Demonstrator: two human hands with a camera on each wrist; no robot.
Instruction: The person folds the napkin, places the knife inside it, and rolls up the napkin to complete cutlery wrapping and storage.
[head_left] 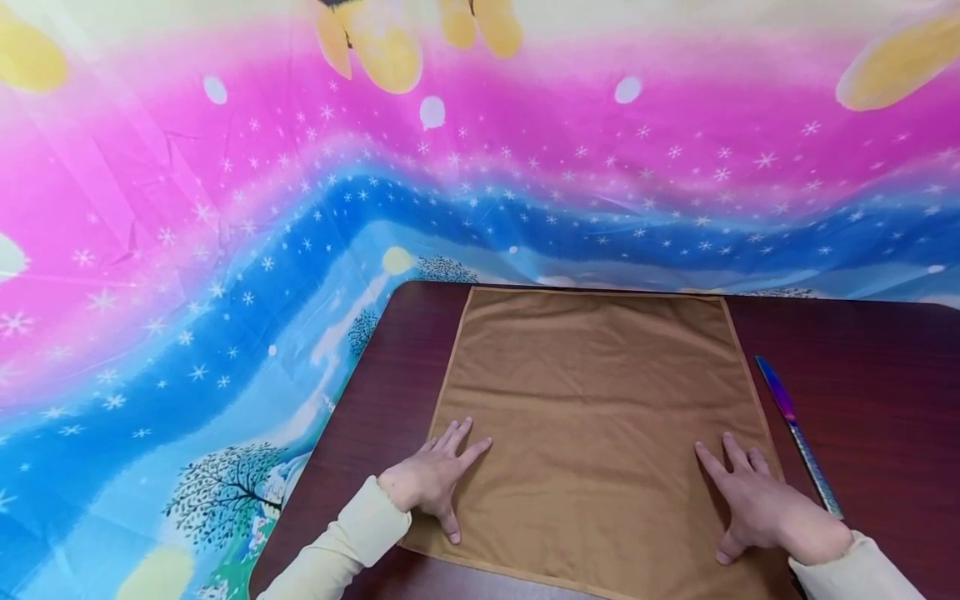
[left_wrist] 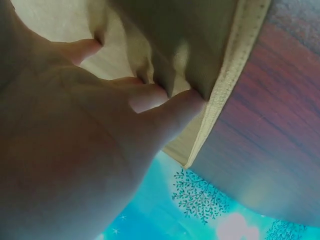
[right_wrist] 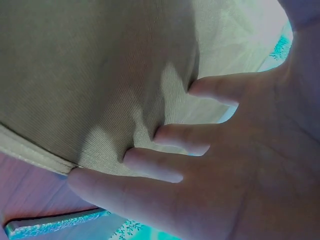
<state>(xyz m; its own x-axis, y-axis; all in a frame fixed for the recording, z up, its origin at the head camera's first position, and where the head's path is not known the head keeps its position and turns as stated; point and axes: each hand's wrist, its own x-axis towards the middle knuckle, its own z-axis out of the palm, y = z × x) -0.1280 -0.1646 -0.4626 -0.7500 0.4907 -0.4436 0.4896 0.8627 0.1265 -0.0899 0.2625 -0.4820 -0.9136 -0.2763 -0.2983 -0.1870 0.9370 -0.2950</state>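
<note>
We rest our left hand [head_left: 437, 473] and right hand [head_left: 753, 504], fingers splayed and holding nothing, on the near left and near right of the brown cloth [head_left: 592, 400] spread over the table [head_left: 885, 392].

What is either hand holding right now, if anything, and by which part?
Nothing is held: the left hand and right hand only touch the brown cloth with spread fingers, near its side edges.
</note>
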